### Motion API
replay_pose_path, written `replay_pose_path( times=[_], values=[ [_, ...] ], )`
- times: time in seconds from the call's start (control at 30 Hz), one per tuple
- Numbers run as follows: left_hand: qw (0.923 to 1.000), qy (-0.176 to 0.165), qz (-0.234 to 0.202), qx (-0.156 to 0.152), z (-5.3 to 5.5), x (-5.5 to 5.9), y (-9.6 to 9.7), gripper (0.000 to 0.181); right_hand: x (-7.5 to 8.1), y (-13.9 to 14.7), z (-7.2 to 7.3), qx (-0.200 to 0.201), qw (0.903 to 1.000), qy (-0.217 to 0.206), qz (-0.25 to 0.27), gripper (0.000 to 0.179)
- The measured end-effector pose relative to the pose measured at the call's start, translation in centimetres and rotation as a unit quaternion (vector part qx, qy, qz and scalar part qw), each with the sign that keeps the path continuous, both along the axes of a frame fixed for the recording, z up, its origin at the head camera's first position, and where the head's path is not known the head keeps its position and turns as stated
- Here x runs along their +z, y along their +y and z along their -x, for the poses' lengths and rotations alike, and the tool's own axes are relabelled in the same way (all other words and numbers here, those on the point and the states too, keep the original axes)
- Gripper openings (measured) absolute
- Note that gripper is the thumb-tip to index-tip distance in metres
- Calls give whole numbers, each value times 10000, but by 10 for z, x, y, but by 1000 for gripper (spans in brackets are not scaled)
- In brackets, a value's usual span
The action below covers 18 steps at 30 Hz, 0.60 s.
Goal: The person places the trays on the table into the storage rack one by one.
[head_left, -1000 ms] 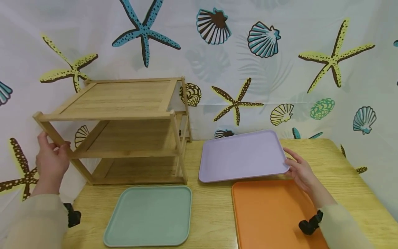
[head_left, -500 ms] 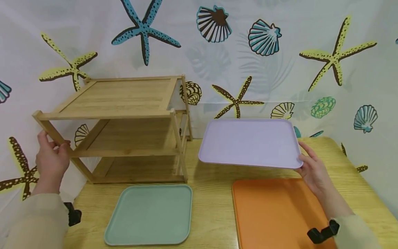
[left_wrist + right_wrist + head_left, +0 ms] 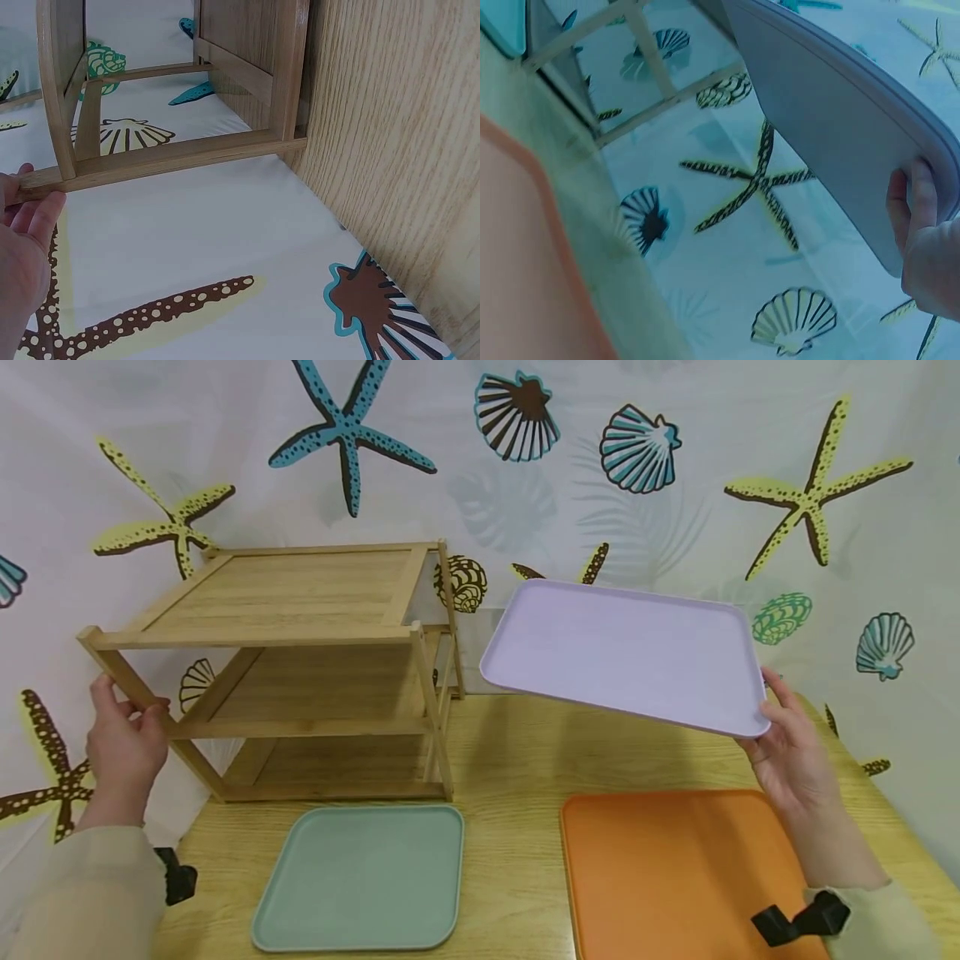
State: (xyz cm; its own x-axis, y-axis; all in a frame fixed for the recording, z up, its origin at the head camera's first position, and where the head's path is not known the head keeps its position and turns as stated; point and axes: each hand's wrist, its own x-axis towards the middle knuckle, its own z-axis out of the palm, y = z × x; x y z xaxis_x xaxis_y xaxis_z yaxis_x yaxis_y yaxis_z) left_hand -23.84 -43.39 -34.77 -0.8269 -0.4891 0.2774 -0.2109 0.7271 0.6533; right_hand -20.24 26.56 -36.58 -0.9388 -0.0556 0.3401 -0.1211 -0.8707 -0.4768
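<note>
Raised since earlier, lilac tray (image 3: 626, 652) tilts above worktop (image 3: 513, 868) — right grip (image 3: 795, 760) pinching its corner, fingers partly hidden beneath; left grip (image 3: 127, 747) pinches rack post (image 3: 197, 767); orange tray (image 3: 637, 868) is cut off nearside.

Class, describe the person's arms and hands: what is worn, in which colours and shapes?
The left sleeve and right sleeve are pale cream and plain, without visible markings. A blocky black device shows beside each. The left hand and right hand wear no gloves.
</note>
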Motion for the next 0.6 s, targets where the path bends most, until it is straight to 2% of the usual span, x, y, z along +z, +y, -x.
replay_pose_path(
  times=[0.23, 0.33, 0.6],
  values=[
    [9999, -13, -85, -93, -1, 1, 0, 56, 38, -12, 0, 359, 9984, 259, 344, 37],
    [9998, -50, -131, -127, -2, 2, 1, 57, 53, -18, 1, 476, 9979, 331, 297, 38],
    [9995, -43, -281, -171, -1, 1, 1, 58, 83, -51, 12, 440, 9986, 288, 50, 36]
  ],
)
